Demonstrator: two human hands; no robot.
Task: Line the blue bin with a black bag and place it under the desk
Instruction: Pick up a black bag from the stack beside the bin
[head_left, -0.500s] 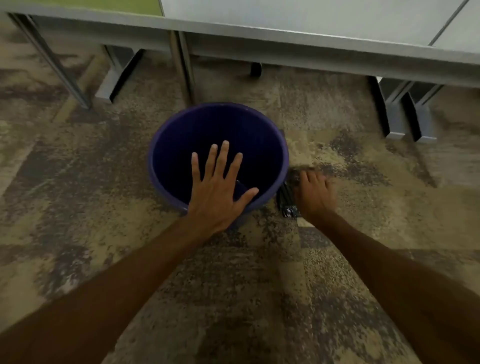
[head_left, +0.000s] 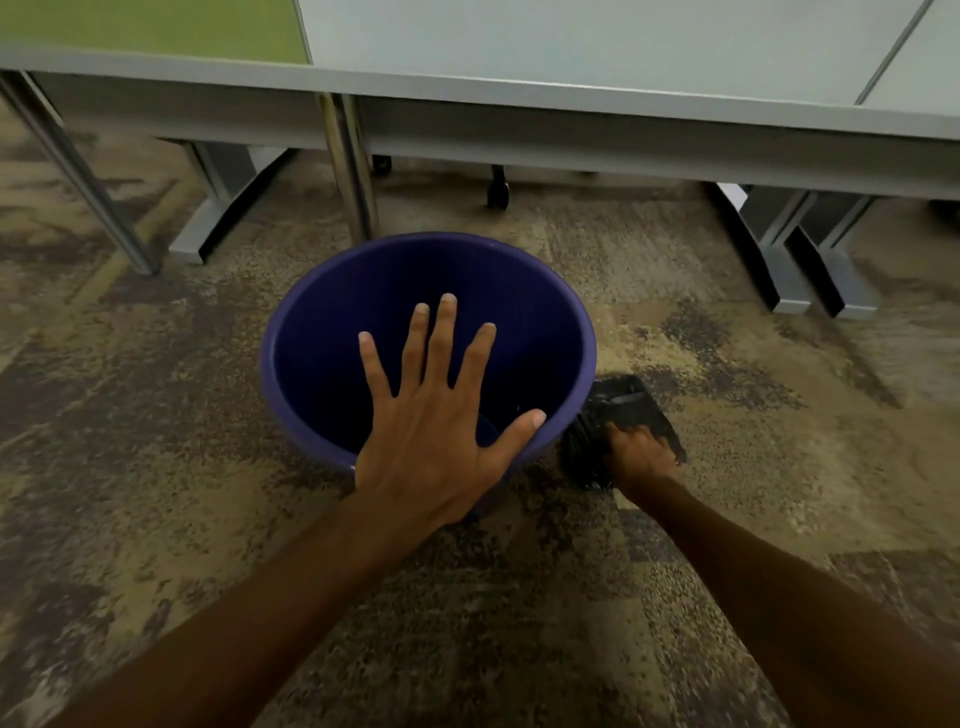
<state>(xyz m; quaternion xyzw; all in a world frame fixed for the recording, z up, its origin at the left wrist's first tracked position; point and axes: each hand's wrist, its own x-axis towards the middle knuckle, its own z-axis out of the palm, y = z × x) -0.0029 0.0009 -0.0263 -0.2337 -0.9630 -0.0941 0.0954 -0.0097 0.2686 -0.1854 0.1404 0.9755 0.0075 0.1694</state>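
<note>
The round blue bin (head_left: 332, 291) stands upright on the carpet in front of the desk (head_left: 571, 93); no bag is inside it. My left hand (head_left: 441, 415) hovers over the bin's near rim, flat, with the fingers spread and nothing in it. Just right of the bin a folded black bag (head_left: 623, 405) lies on the floor. My right hand (head_left: 641, 454) is down on the bag's near part with its fingers closed on it.
Metal desk legs (head_left: 353, 166) rise right behind the bin, with grey desk feet (head_left: 208, 234) to the left and more grey feet (head_left: 795, 260) to the right. A chair caster (head_left: 497, 192) shows under the desk. Patterned carpet (head_left: 467, 623) covers the floor.
My right hand has drawn back towards me, and the black bag now shows beyond its fingers. The view has tilted up a little. My left hand stays spread over the bin.
</note>
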